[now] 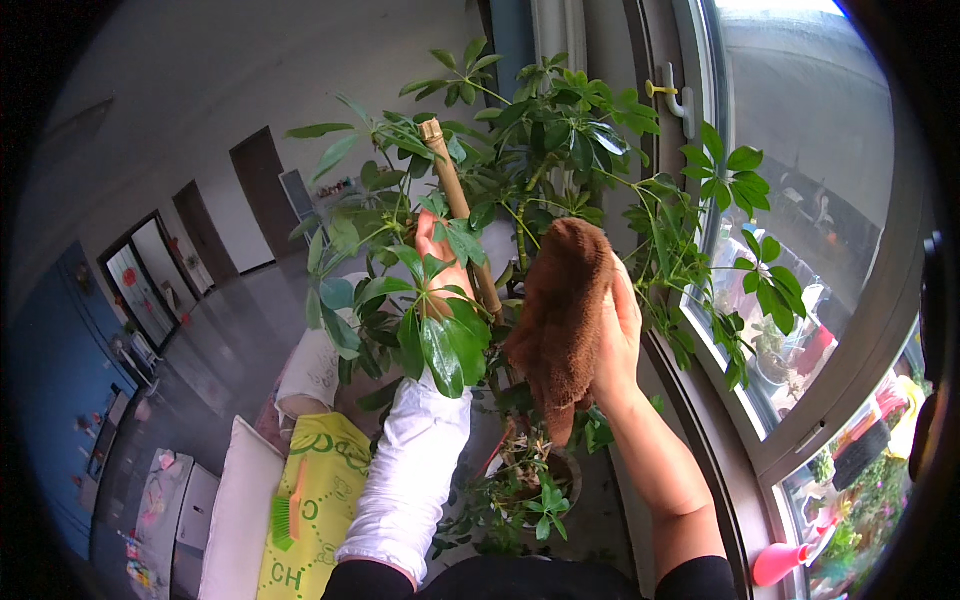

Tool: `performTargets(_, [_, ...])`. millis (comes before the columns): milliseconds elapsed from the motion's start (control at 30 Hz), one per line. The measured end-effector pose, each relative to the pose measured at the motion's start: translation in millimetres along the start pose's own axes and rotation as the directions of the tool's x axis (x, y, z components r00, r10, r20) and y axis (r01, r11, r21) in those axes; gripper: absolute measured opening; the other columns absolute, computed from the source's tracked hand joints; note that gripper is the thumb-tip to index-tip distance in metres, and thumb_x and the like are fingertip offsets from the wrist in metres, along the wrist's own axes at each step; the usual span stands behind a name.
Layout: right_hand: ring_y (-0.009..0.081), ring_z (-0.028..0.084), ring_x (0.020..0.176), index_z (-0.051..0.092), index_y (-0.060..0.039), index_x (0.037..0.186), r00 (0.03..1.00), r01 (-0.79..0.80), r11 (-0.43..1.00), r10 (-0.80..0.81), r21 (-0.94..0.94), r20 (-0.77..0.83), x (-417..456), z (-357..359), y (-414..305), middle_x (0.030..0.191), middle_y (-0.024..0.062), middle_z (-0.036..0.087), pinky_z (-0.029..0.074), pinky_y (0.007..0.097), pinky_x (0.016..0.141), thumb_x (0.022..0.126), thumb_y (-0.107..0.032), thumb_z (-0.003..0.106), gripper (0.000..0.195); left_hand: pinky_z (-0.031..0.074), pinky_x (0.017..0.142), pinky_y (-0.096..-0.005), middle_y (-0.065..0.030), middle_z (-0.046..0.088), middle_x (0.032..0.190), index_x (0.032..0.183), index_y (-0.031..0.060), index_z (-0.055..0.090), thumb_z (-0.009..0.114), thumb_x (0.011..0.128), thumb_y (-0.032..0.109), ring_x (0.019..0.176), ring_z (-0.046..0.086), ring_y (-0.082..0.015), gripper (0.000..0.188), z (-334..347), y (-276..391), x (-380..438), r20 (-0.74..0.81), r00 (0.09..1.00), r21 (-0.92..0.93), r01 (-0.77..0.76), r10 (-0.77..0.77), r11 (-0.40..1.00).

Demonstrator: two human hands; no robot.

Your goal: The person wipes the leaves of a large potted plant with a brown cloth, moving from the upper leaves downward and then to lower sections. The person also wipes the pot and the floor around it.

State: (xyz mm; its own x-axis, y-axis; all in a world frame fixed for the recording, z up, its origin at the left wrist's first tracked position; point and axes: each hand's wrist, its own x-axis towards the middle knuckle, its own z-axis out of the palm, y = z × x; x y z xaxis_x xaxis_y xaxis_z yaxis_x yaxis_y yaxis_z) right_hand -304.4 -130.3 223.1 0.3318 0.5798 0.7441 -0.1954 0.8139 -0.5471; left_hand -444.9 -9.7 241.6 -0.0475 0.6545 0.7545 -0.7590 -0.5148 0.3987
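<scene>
A tall umbrella plant (schefflera) (454, 349) with glossy green leaves stands directly before me, and a bamboo stake (450, 176) rises through it. My left hand (442, 259) reaches in among the leaves, just left of the stake. Leaves cover part of its fingers, so whether it grips a stem or the stake is hidden. A white sleeve cover (409, 472) wraps the left forearm. In my right hand (622, 330) is a brown plush cloth (562, 315), bunched over the fingers to the right of the stake.
Close on the right is a window frame (814, 420) with a white handle (679, 101). A pink spray bottle (780, 564) stands near its base. Below the leaves is a plant pot (568, 480). At lower left, a green-bristled brush (283, 517) lies on a yellow cover (330, 480).
</scene>
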Motion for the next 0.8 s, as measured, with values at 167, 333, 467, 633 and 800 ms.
performTargets(167, [0.0202, 0.047, 0.125, 0.041, 0.0003, 0.139, 0.987, 0.066, 0.998, -0.063, -0.019, 0.148, 20.7, 17.3, 2.3, 0.138, 0.0127, 0.048, 0.037, 0.0336, 0.106, 0.102, -0.021, 0.043, 0.043, 0.035, 0.108, -0.0360, -0.0169, 0.051, 0.133, 0.127, -0.0043, 0.049, 0.035, 0.103, 0.036, 0.125, 0.045, -0.0228, 0.050, -13.4, 25.5, -3.5, 0.036, 0.999, 0.043, -0.037, 0.036, 0.998])
performTargets(333, [0.0352, 0.035, 0.137, 0.043, -0.0047, 0.141, 0.800, 0.548, 0.771, -0.371, -0.324, 0.472, 45.3, 68.5, 0.1, 0.143, 0.0223, 0.041, 0.026, 0.0405, 0.113, 0.095, -0.014, 0.048, 0.047, 0.029, 0.111, -0.0348, -0.0128, 0.047, 0.138, 0.141, 0.0027, 0.039, 0.032, 0.104, 0.039, 0.129, 0.042, -0.0206, 0.052, -23.7, 42.2, -23.0, 0.192, 0.976, -0.251, 0.149, -0.102, 0.957])
performTargets(467, [0.0449, 0.025, 0.138, 0.039, -0.0054, 0.142, 0.780, 0.564, 0.662, -0.231, -0.493, 0.582, 41.5, 98.4, 50.7, 0.148, 0.0258, 0.028, 0.025, 0.0469, 0.113, 0.094, -0.017, 0.051, 0.050, 0.026, 0.114, -0.0346, -0.0100, 0.040, 0.147, 0.144, 0.0047, 0.035, 0.037, 0.101, 0.043, 0.134, 0.039, -0.0230, 0.057, 3.3, 50.6, -36.3, -0.118, 0.987, -0.219, 0.082, -0.110, 0.972])
performTargets(633, [0.0458, 0.035, 0.131, 0.041, -0.0027, 0.140, 0.836, 0.423, 0.759, -0.115, -0.496, 0.536, -0.3, 84.1, 51.8, 0.140, 0.0270, 0.037, 0.033, 0.0462, 0.108, 0.091, -0.009, 0.054, 0.051, 0.035, 0.107, -0.0355, -0.0111, 0.051, 0.135, 0.136, 0.0010, 0.045, 0.036, 0.098, 0.056, 0.124, 0.048, -0.0230, 0.068, 13.8, 65.3, -37.1, -0.047, 0.953, -0.381, 0.259, -0.298, 0.888])
performTargets(800, [0.0390, 0.051, 0.118, 0.051, 0.0008, 0.128, 0.904, 0.250, 0.865, -0.048, -0.435, 0.425, -14.3, 50.7, 45.1, 0.124, 0.0228, 0.054, 0.041, 0.0404, 0.101, 0.090, -0.003, 0.053, 0.038, 0.029, 0.111, -0.0380, -0.0168, 0.041, 0.145, 0.138, -0.0007, 0.044, 0.035, 0.093, 0.067, 0.130, 0.041, -0.0278, 0.082, 3.7, 56.8, -26.2, -0.121, 0.962, -0.290, 0.202, -0.245, 0.936])
